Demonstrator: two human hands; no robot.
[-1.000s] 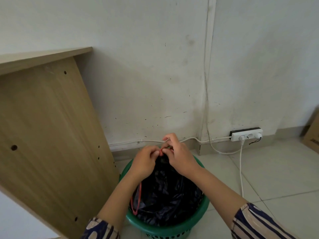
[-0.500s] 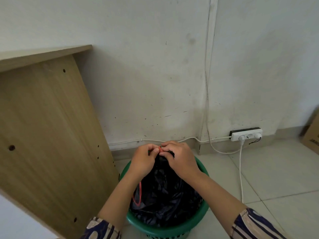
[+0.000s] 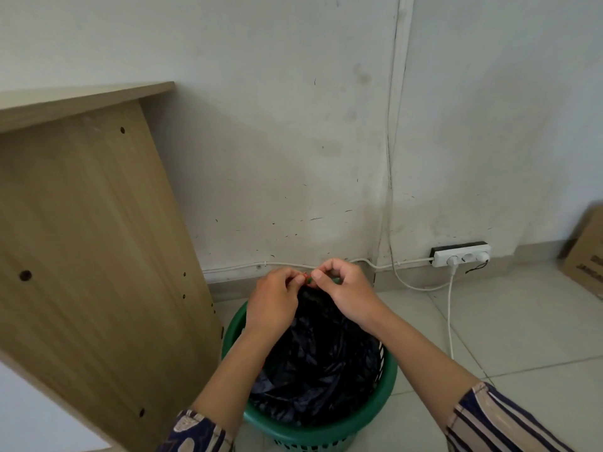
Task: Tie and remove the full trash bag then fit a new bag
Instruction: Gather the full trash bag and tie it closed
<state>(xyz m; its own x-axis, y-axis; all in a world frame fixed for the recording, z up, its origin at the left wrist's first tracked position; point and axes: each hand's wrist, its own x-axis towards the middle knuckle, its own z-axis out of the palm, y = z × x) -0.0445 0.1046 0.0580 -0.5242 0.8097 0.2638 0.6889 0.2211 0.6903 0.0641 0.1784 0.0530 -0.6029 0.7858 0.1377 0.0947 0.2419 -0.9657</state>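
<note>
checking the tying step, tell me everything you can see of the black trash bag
The black trash bag is thin, glossy, crinkled plastic, still sitting inside the green plastic bin. Its top is gathered into a narrow neck rising above the rim on the far side. There the left hand and right hand pinch a red drawstring between their fingertips at the neck. The bag's contents are hidden.

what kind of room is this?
Likely a plain office or study room corner: a wooden desk side panel, a white power strip along a scuffed wall, a cardboard box on tiled floor, beside a green bin.
</note>
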